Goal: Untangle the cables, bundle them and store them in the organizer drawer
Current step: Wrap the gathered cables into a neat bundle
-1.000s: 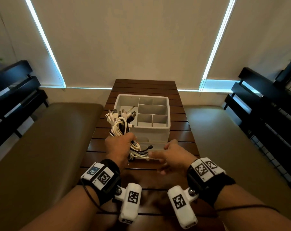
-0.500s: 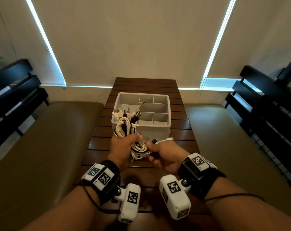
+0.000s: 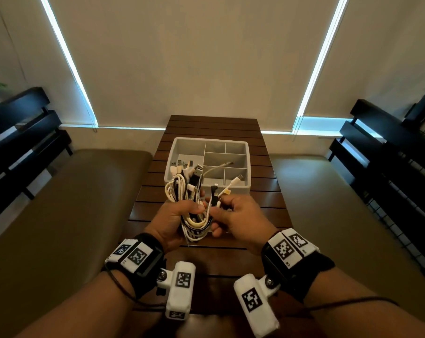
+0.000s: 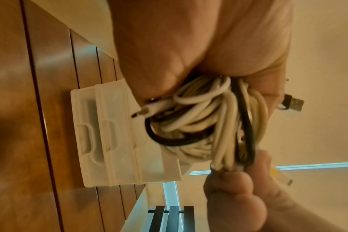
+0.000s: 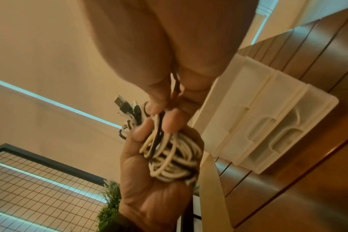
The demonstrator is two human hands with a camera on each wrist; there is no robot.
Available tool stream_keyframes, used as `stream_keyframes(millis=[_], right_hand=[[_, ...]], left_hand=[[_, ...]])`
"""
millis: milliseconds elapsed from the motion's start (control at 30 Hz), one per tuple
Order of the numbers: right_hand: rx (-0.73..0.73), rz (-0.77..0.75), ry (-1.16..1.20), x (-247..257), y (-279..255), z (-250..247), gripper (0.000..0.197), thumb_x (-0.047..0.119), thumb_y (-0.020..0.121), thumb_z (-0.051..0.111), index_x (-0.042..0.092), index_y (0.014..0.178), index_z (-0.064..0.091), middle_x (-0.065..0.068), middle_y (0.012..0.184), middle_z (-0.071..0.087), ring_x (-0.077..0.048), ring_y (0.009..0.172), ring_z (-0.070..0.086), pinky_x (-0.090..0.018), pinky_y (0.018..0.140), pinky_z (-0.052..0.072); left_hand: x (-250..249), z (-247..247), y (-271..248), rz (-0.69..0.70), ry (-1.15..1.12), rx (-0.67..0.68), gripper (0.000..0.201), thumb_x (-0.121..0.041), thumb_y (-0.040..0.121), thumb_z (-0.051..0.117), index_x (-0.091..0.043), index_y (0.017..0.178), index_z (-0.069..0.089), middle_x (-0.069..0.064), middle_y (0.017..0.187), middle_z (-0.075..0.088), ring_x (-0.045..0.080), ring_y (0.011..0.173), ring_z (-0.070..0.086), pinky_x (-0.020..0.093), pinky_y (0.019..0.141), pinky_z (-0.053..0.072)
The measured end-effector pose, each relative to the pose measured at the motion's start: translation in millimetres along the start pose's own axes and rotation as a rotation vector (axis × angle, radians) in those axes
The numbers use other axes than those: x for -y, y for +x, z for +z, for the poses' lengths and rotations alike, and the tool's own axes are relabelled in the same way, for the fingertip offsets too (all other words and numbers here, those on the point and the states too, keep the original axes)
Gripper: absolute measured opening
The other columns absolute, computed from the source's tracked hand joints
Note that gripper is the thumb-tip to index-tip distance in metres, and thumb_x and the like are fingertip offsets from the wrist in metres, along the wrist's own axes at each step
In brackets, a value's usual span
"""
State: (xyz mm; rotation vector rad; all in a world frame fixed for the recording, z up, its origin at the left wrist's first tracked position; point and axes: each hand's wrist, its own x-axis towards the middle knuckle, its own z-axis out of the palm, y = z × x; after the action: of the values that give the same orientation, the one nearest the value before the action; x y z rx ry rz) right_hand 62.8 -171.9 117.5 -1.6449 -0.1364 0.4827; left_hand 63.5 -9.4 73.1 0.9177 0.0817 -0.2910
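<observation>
A tangled bundle of white and black cables (image 3: 185, 200) (image 4: 207, 119) (image 5: 169, 153) is held above the near part of the wooden table (image 3: 267, 206). My left hand (image 3: 174, 215) grips the bundle around its middle. My right hand (image 3: 231, 211) pinches a few cable ends (image 3: 218, 193) at the bundle's right side. USB plugs (image 3: 196, 170) stick up from the top of the bundle. Just beyond it stands the white organizer (image 3: 246, 162), its top tray split into several compartments. The wrist views show its stacked drawer fronts (image 4: 107, 136) (image 5: 268, 133).
Brown upholstered benches (image 3: 67, 203) flank the narrow table on both sides. Dark slatted shelving (image 3: 16, 125) stands at the far left and far right. A wire grid panel (image 5: 30, 188) and a green plant (image 5: 109, 204) show in the right wrist view.
Both hands have lifted the cable bundle off the table and drawn it nearer. The right hand has moved from the table in front of the organizer onto the cable ends.
</observation>
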Motion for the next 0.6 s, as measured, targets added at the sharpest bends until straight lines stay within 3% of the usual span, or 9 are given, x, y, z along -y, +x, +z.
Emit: stream_keyframes(millis=[67, 133, 200, 267, 367, 467, 533, 600], right_hand=[[0.018, -0.001, -0.029, 3, 0, -2, 0.006, 0.001, 0.091, 0.059, 0.003, 0.095, 0.064, -0.01, 0.07, 0.062, -0.015, 0.056, 0.061, -0.022, 0.053, 0.053], [-0.022, -0.015, -0.034, 4, 2, -5, 0.012, 0.0, 0.085, 0.066, 0.001, 0.096, 0.064, -0.01, 0.069, 0.064, -0.014, 0.053, 0.061, -0.022, 0.05, 0.051], [-0.048, -0.028, -0.06, 6, 3, -11, 0.019, -0.001, 0.079, 0.073, -0.001, 0.096, 0.065, -0.01, 0.07, 0.066, -0.012, 0.053, 0.062, -0.019, 0.047, 0.048], [-0.055, -0.06, -0.162, 7, 4, -16, 0.018, 0.001, 0.073, 0.078, 0.003, 0.088, 0.069, -0.005, 0.068, 0.068, -0.007, 0.054, 0.064, -0.016, 0.05, 0.047], [-0.063, -0.118, -0.262, 6, 6, -18, 0.018, 0.004, 0.067, 0.083, 0.012, 0.072, 0.068, -0.002, 0.067, 0.067, -0.007, 0.059, 0.065, -0.02, 0.059, 0.053], [-0.062, -0.188, -0.359, 7, 4, -21, 0.026, 0.007, 0.062, 0.086, 0.016, 0.06, 0.062, 0.002, 0.062, 0.063, -0.001, 0.054, 0.057, -0.017, 0.053, 0.048], [-0.056, -0.221, -0.394, 7, 3, -23, 0.033, 0.006, 0.057, 0.088, 0.013, 0.059, 0.056, 0.003, 0.061, 0.059, 0.002, 0.05, 0.052, -0.016, 0.05, 0.044], [-0.146, -0.229, -0.497, 7, 3, -21, 0.042, 0.012, 0.054, 0.09, 0.015, 0.064, 0.05, 0.004, 0.064, 0.054, -0.001, 0.052, 0.046, -0.02, 0.05, 0.041]], left_hand=[[0, 2, -2, -0.079, 0.034, 0.076, 0.055, -0.01, 0.059, 0.076, 0.005, 0.107, 0.053, 0.024, 0.084, 0.06, 0.035, 0.075, 0.061, 0.042, 0.076, 0.052], [3, 3, -4, -0.107, 0.043, 0.122, 0.049, -0.012, 0.06, 0.074, 0.009, 0.101, 0.058, 0.023, 0.085, 0.063, 0.035, 0.079, 0.062, 0.041, 0.079, 0.052], [5, 5, -5, -0.099, 0.053, 0.155, 0.049, -0.01, 0.063, 0.071, 0.01, 0.106, 0.059, 0.022, 0.086, 0.065, 0.032, 0.079, 0.064, 0.039, 0.078, 0.053], [5, 6, -6, -0.067, 0.087, 0.155, 0.052, -0.009, 0.067, 0.07, 0.008, 0.115, 0.058, 0.018, 0.087, 0.066, 0.028, 0.078, 0.066, 0.037, 0.073, 0.054], [7, 8, -5, -0.015, 0.142, 0.117, 0.058, -0.008, 0.065, 0.074, 0.004, 0.12, 0.059, 0.018, 0.091, 0.066, 0.03, 0.082, 0.066, 0.04, 0.077, 0.052], [8, 10, -6, -0.016, 0.169, 0.138, 0.055, -0.004, 0.062, 0.073, 0.001, 0.116, 0.063, 0.02, 0.092, 0.067, 0.031, 0.081, 0.066, 0.04, 0.075, 0.053], [8, 10, -8, -0.019, 0.215, 0.136, 0.053, -0.003, 0.06, 0.073, 0.001, 0.112, 0.066, 0.021, 0.093, 0.066, 0.031, 0.081, 0.066, 0.04, 0.077, 0.053], [9, 9, -7, -0.024, 0.242, 0.091, 0.053, -0.005, 0.056, 0.075, 0.004, 0.108, 0.066, 0.023, 0.09, 0.065, 0.032, 0.078, 0.065, 0.04, 0.077, 0.052]])
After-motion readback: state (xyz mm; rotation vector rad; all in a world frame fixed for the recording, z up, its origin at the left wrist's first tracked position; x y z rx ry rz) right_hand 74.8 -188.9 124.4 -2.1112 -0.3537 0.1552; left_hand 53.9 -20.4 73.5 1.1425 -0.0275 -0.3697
